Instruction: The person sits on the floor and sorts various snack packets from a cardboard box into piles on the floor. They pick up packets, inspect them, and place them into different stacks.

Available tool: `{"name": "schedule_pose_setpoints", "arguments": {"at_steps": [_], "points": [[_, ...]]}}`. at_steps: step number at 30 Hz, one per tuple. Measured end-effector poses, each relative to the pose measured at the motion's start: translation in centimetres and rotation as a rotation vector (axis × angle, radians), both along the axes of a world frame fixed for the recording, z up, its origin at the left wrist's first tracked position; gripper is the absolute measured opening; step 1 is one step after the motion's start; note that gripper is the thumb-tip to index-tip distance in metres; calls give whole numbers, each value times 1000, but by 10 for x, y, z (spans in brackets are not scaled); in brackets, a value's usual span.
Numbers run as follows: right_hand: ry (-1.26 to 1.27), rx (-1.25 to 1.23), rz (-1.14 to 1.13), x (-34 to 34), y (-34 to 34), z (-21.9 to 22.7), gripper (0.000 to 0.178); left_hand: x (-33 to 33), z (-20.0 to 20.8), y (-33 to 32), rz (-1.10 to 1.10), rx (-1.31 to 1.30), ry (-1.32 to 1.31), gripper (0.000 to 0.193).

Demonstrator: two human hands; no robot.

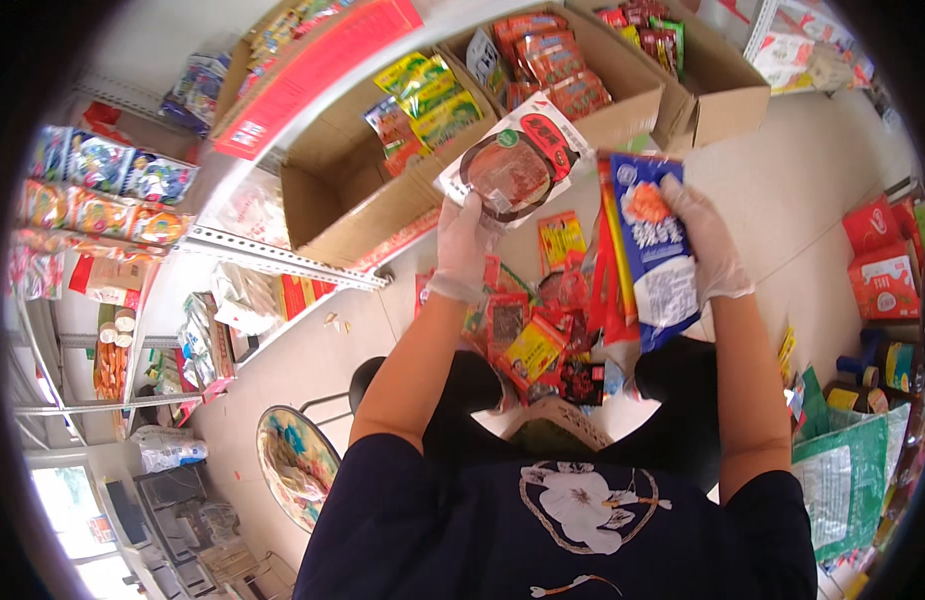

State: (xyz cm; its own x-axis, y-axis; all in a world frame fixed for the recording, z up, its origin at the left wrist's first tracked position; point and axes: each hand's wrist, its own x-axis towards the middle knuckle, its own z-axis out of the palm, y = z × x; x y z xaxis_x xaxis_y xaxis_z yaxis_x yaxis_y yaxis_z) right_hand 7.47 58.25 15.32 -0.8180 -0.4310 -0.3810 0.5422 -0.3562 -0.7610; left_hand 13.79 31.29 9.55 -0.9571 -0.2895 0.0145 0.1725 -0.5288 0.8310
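My left hand point(465, 245), in a thin clear glove, grips the lower edge of a white, red and black snack packet point(512, 168) with a see-through round window. It is raised in front of an open cardboard box. On the right, my gloved right hand point(710, 240) is closed around several long snack packets held together, a blue and white one point(650, 245) on top with red and yellow ones point(610, 285) behind it. Below and between my hands, a pile of mixed small snack packets point(532, 350) lies by my knees, partly hidden by my legs.
Ahead stand open cardboard boxes point(332, 190) on a shelf, one with yellow-green packets point(432, 100), another with red packets point(557, 60). Shelves of hanging packets point(102, 205) rise at left. A round patterned stool point(294, 465) stands behind left; a green and white bag point(842, 480) sits at right.
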Motion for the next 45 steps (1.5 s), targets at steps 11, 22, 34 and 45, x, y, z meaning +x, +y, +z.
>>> {"name": "schedule_pose_setpoints", "arguments": {"at_steps": [11, 22, 34, 45], "points": [[190, -20, -28, 14, -26, 21, 24, 28, 17, 21, -295, -349, 26, 45], [399, 306, 255, 31, -47, 16, 24, 5, 45, 7, -357, -300, -273, 22], [531, 434, 496, 27, -53, 4, 22, 2, 42, -3, -111, -92, 17, 12], [1007, 701, 393, 33, -69, -10, 24, 5, 58, 24, 444, -1692, 121, 62]]}}
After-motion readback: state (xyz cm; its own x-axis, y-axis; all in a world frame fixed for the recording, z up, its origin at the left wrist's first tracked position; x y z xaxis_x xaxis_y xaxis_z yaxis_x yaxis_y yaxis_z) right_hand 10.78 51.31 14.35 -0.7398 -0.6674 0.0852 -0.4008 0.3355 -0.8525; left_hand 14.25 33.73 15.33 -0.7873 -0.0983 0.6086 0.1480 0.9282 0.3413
